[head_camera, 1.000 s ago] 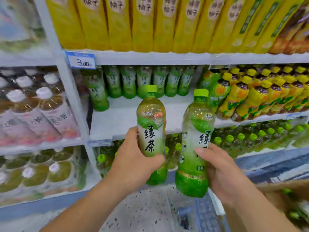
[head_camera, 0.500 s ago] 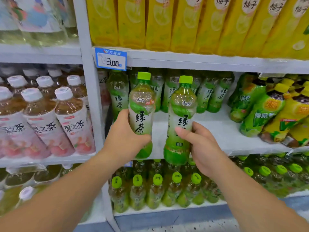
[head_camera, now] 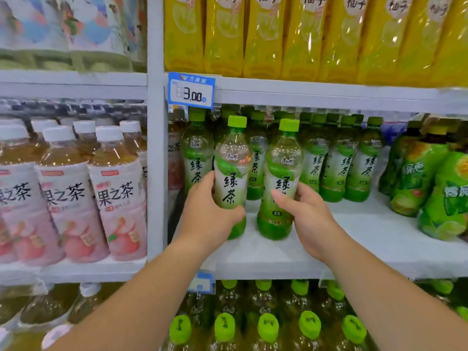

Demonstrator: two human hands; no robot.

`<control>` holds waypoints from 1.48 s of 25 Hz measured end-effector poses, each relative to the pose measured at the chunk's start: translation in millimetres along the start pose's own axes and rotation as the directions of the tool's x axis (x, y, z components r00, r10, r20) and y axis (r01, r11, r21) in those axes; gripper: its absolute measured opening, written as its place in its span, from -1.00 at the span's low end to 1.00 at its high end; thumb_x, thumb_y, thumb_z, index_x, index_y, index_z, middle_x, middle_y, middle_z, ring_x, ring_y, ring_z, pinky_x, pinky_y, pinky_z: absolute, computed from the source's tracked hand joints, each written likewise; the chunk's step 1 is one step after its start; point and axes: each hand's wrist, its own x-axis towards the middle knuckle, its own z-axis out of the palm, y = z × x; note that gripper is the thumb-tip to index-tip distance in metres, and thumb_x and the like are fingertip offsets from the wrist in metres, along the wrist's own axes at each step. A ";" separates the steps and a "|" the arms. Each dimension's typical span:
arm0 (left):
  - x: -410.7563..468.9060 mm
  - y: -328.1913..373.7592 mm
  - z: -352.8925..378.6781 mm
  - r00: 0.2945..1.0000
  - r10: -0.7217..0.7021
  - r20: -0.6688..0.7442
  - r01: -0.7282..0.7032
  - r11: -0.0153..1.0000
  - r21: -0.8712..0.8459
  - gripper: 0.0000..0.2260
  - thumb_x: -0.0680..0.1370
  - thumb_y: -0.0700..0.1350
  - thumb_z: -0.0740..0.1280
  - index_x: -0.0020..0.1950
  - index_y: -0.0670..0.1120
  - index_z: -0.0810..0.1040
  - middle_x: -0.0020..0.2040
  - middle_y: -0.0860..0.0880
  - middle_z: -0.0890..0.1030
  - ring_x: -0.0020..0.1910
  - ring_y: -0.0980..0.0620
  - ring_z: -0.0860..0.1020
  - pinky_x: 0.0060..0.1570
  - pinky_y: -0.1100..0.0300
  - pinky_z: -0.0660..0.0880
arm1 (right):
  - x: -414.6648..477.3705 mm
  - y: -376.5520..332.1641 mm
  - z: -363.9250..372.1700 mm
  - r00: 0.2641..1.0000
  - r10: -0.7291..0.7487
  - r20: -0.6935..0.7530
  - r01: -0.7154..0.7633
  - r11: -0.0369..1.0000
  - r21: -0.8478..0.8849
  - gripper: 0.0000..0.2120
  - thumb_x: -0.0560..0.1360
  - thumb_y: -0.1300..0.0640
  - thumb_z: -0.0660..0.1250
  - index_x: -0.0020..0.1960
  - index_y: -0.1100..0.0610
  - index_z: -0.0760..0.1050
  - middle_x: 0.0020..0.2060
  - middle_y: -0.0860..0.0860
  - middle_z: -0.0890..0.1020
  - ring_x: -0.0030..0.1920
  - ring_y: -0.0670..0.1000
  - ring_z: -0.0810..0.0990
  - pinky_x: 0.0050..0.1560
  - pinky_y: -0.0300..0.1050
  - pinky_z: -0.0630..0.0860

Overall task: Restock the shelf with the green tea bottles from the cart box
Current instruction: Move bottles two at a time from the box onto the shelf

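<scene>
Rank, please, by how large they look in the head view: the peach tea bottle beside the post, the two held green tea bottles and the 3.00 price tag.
1. peach tea bottle, perhaps only because it stands nearer.
2. left-hand green tea bottle and right-hand green tea bottle: alike, not ranked.
3. price tag.

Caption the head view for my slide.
Left hand grips the left green tea bottle, right hand the right green tea bottle, upright before the stocked row.

White metal shelving [head_camera: 367, 239] with pale upright post [head_camera: 155, 148]; blue-framed price tag [head_camera: 191, 90] clipped to upper edge. Yellow plastic bottles [head_camera: 266, 39] above, pink-labelled white-capped bottles [head_camera: 116, 193] left. Bright even light.
</scene>
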 end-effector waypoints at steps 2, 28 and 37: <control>-1.6 -14.8 1.4 0.999 0.043 -0.024 -0.041 0.998 0.049 -0.48 0.32 0.07 0.56 0.24 0.25 0.51 0.13 0.13 0.60 0.10 0.13 0.60 0.09 0.03 0.61 | 1.9 8.9 1.2 0.999 -0.045 0.012 0.045 0.999 -0.024 -0.68 0.54 0.05 0.43 0.28 0.00 0.55 0.13 -0.05 0.70 0.18 0.02 0.65 0.28 0.14 0.52; 19.7 -15.2 33.6 0.986 0.018 -0.165 0.079 0.823 0.563 -0.63 0.55 0.18 0.36 0.00 -0.05 0.30 -0.12 0.02 0.46 -0.11 -0.04 0.53 -0.22 0.15 0.39 | 48.9 42.1 14.1 0.979 -0.204 0.000 0.175 0.840 -0.513 -0.61 0.50 0.01 0.47 0.30 -0.05 0.49 0.08 -0.17 0.60 0.14 -0.08 0.55 0.17 -0.16 0.47; 25.0 -12.9 33.7 0.989 -0.022 -0.148 0.108 0.787 0.607 -0.62 0.58 0.20 0.32 0.04 -0.07 0.29 -0.03 -0.06 0.57 -0.05 -0.09 0.58 -0.22 0.11 0.40 | 52.0 48.7 12.8 0.986 -0.169 -0.010 0.138 0.834 -0.534 -0.62 0.48 0.07 0.49 0.27 0.00 0.51 0.06 -0.11 0.63 0.14 -0.02 0.61 0.22 -0.03 0.52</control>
